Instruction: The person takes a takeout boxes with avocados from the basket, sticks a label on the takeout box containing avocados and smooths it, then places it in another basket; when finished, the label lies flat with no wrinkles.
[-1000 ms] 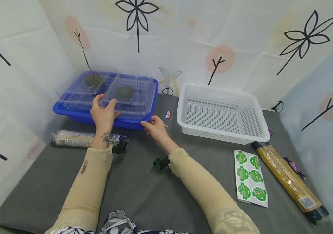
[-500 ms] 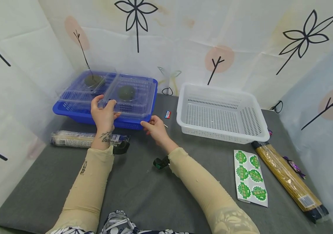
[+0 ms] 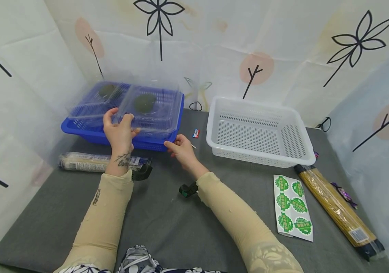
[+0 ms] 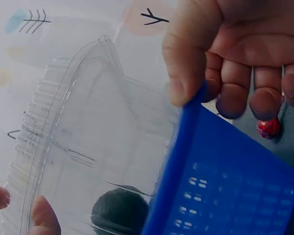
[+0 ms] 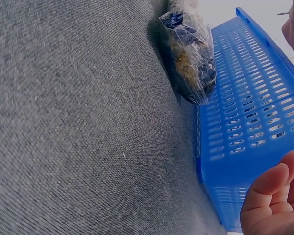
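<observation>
In the head view, a clear plastic clamshell container lies across the blue basket at the back left. Dark green round things show through both of its halves, one green round thing on the right and another green round thing on the left. My left hand pinches the container's near edge around its middle; the left wrist view shows two fingertips at the clear rim. At the basket's near right corner, my right hand pinches the blue rim between thumb and fingers.
A white basket stands at the back right. Sticker sheet and long noodle pack lie at the right, beside a purple-wrapped candy. Another packet lies before the blue basket. A small red-blue wrapper sits between baskets.
The clear container has shifted slightly back, its far edge now blurred. Both green round things have moved back a little. My left hand moved slightly left and back; the right hand stays at the rim.
</observation>
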A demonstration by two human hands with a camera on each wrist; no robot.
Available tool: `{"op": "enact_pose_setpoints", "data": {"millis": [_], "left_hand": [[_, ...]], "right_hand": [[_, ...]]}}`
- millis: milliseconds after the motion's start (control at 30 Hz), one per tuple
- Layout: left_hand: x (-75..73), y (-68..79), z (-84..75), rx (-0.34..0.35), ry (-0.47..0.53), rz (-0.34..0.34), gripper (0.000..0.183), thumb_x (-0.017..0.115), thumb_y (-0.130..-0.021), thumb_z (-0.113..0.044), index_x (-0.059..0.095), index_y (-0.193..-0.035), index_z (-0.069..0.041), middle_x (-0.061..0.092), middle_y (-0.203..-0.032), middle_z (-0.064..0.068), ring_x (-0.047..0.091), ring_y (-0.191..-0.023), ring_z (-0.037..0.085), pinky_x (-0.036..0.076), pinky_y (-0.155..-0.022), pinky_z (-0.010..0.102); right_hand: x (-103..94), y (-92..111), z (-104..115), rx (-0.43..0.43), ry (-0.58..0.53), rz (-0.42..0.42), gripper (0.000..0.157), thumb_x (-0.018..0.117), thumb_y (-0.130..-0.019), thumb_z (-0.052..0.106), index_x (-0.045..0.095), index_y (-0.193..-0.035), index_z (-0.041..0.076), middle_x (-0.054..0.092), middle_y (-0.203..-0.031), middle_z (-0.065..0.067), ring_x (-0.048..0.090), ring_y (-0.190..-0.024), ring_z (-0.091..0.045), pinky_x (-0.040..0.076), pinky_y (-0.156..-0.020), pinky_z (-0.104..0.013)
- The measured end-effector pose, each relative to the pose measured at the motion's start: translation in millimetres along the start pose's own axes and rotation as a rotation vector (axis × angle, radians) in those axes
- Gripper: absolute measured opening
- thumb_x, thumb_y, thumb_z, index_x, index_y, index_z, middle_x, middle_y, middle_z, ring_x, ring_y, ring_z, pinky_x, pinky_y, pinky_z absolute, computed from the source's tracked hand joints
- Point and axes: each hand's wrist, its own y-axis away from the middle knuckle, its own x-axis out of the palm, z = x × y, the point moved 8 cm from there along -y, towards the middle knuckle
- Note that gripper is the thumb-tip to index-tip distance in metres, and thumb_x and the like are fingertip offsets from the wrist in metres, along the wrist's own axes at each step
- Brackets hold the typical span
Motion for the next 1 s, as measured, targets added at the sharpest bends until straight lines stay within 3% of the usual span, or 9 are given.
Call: {"op": "enact_pose_setpoints", "data": {"millis": [167, 200, 300, 400, 600, 767, 800, 867, 1000], "left_hand": [[9.1, 6.2, -1.0, -0.072, 0.066, 0.061, 0.045, 0.059, -0.081, -0.015, 0.038, -0.12, -0.022, 0.041, -0.1, 0.007, 0.037, -0.04, 0.012, 0.05, -0.052, 0.025], [11.2, 7.7, -1.7, -0.077, 0.066, 0.071, 0.044, 0.059, -0.081, -0.015, 0.038, -0.12, -0.023, 0.041, -0.099, 0.006, 0.037, -0.041, 0.012, 0.05, -0.052, 0.025], [15.4, 10.7, -3.9, -0.056, 0.041, 0.079, 0.044, 0.06, -0.081, -0.016, 0.039, -0.119, -0.024, 0.044, -0.072, 0.003, 0.038, -0.038, 0.013, 0.051, -0.052, 0.026], [16.6, 13.3, -5.1, -0.023, 0.011, 0.068, 0.043, 0.061, -0.081, -0.016, 0.04, -0.118, -0.023, 0.032, -0.053, 0.003, 0.04, -0.038, 0.014, 0.051, -0.052, 0.028], [18.6, 20.1, -1.4, 0.025, -0.006, 0.095, 0.047, 0.064, -0.078, -0.019, 0.041, -0.119, -0.025, 0.038, -0.065, 0.003, 0.045, -0.043, 0.014, 0.051, -0.05, 0.029], [19.1, 31.6, -2.7, 0.013, 0.014, 0.117, 0.046, 0.063, -0.079, -0.016, 0.041, -0.118, -0.024, 0.036, -0.064, 0.004, 0.05, -0.044, 0.017, 0.05, -0.049, 0.029], [19.6, 38.0, -7.6, 0.015, -0.026, 0.103, 0.044, 0.062, -0.08, -0.017, 0.042, -0.118, -0.022, 0.035, -0.064, 0.005, 0.049, -0.045, 0.016, 0.051, -0.053, 0.03], [16.3, 36.3, -1.4, 0.026, 0.002, 0.114, 0.046, 0.065, -0.078, -0.017, 0.043, -0.118, -0.022, 0.035, -0.063, 0.004, 0.048, -0.045, 0.015, 0.052, -0.054, 0.032], [12.2, 40.6, 6.1, 0.028, 0.021, 0.142, 0.049, 0.066, -0.077, -0.017, 0.042, -0.12, -0.023, 0.033, -0.063, 0.003, 0.042, -0.045, 0.015, 0.052, -0.054, 0.035]], "right_hand": [[0.0, -0.2, 1.0, -0.012, 0.004, 0.008, 0.02, 0.061, -0.082, 0.016, 0.048, -0.091, 0.005, 0.056, -0.073, -0.006, 0.055, -0.072, -0.028, 0.047, -0.064, -0.042], [0.0, -0.6, 1.1, -0.016, 0.007, 0.007, 0.02, 0.061, -0.082, 0.016, 0.048, -0.091, 0.005, 0.056, -0.074, -0.007, 0.055, -0.071, -0.026, 0.047, -0.064, -0.043], [-0.2, -0.9, 0.9, -0.021, 0.007, 0.007, 0.019, 0.06, -0.082, 0.017, 0.048, -0.091, 0.005, 0.057, -0.077, -0.011, 0.055, -0.073, -0.029, 0.046, -0.066, -0.047], [-0.7, -0.7, -0.2, -0.016, 0.014, 0.006, 0.02, 0.06, -0.082, 0.019, 0.047, -0.092, 0.006, 0.057, -0.078, -0.011, 0.054, -0.079, -0.035, 0.046, -0.067, -0.047], [-7.4, 1.4, -3.2, 0.011, 0.022, 0.007, 0.027, 0.063, -0.08, 0.023, 0.047, -0.097, 0.008, 0.059, -0.08, -0.005, 0.054, -0.084, -0.038, 0.045, -0.07, -0.048], [-24.9, 7.2, 2.6, -0.016, 0.019, -0.012, 0.03, 0.064, -0.078, 0.014, 0.046, -0.101, 0.007, 0.058, -0.078, 0.001, 0.056, -0.074, -0.022, 0.046, -0.065, -0.045], [-29.6, 9.8, 4.8, -0.025, 0.019, -0.02, 0.031, 0.063, -0.077, 0.011, 0.046, -0.103, 0.006, 0.058, -0.078, 0.001, 0.056, -0.072, -0.018, 0.046, -0.063, -0.043], [-39.4, 16.2, 9.0, -0.032, 0.012, -0.037, 0.031, 0.058, -0.078, 0.004, 0.046, -0.106, 0.005, 0.056, -0.079, 0.0, 0.053, -0.07, -0.013, 0.046, -0.06, -0.04], [-58.5, 33.6, 19.8, -0.036, -0.05, -0.073, 0.032, 0.044, -0.079, -0.002, 0.044, -0.111, 0.001, 0.052, -0.084, -0.003, 0.052, -0.072, -0.017, 0.045, -0.056, -0.03]]}}
